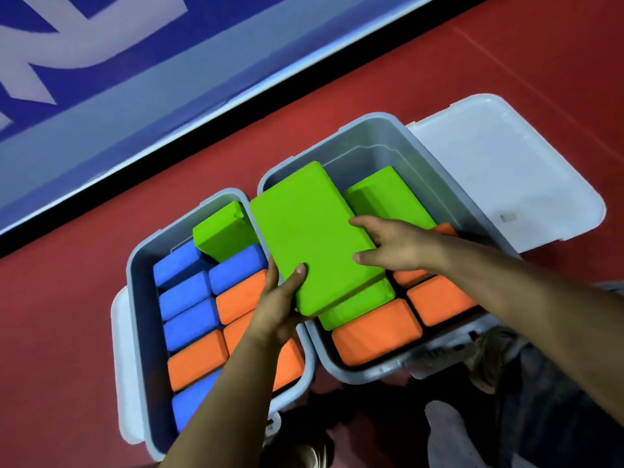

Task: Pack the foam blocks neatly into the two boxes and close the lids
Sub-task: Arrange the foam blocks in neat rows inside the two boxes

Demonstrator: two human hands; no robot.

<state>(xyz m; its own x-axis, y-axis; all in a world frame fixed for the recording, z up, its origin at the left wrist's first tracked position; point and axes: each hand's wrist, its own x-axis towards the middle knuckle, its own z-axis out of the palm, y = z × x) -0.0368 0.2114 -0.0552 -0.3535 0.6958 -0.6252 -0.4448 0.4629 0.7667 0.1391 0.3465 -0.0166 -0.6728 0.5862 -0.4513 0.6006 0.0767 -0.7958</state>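
Note:
Two grey boxes stand side by side on the red floor. The left box [140,265] holds several blue blocks [184,288], orange blocks [197,359] and one green block [224,231]. In the right box [371,128] lie orange blocks [376,331] and green blocks [388,194]. A large green block [314,231] is held flat over the right box's left wall. My left hand [278,300] grips its near corner, thumb on top. My right hand [393,243] grips its right edge, fingers spread over the top face.
The right box's white lid [506,170] lies open behind it on the right. Part of the left box's lid [118,349] sticks out at its left side. A blue and white banner [101,79] runs along the far floor edge. My legs [540,400] are at the lower right.

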